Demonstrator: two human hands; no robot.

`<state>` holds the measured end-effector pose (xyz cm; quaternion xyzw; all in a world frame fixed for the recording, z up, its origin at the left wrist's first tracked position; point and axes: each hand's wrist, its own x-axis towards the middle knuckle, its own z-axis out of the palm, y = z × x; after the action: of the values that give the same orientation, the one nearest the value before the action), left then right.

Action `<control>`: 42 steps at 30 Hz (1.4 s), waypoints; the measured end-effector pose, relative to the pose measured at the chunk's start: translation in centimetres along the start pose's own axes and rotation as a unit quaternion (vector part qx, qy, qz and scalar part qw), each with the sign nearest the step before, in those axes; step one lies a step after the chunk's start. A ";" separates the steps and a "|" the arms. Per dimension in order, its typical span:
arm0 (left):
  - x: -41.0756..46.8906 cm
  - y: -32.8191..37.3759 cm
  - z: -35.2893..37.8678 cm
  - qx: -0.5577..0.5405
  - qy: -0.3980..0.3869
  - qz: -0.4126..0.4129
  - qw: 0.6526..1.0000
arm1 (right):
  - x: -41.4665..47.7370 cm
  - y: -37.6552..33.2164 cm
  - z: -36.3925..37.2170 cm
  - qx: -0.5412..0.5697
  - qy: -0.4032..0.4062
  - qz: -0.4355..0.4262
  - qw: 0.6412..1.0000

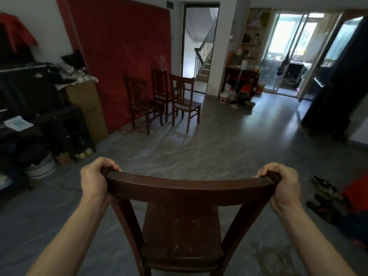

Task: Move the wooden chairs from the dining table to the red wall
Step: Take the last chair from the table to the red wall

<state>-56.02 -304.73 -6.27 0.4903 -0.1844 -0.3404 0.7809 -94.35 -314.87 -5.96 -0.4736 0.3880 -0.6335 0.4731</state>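
Note:
A dark wooden chair (185,188) fills the lower middle of the head view, its curved top rail facing me. My left hand (95,180) grips the rail's left end and my right hand (282,184) grips its right end. The chair's legs are out of view. Ahead, the red wall (121,52) stands at the back left. Three more wooden chairs stand before it: one on the left (139,102), one behind (160,88) and one on the right (185,100), all upright on the grey floor.
Dark shelving with clutter (29,92) and cardboard boxes (87,104) line the left side. An open doorway to stairs (201,46) lies past the chairs. Buckets and a small table (239,84) sit at the back. Shoes (324,194) lie on the floor at right.

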 end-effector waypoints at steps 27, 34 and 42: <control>87.5 -12.5 26.9 0.074 0.022 -0.040 0.996 | 75.0 35.5 40.5 0.032 0.026 0.045 0.998; 107.2 -15.6 32.7 0.069 -0.019 -0.027 0.997 | 90.5 42.0 49.7 0.028 0.048 0.037 0.998; 128.9 -19.8 39.7 0.057 -0.080 -0.070 0.993 | 105.1 50.3 58.2 -0.031 0.100 -0.012 0.994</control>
<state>2.62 -427.62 -11.89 0.5170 -0.2308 -0.4212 0.7085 -37.28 -431.62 -14.17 -0.4266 0.4471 -0.6710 0.4097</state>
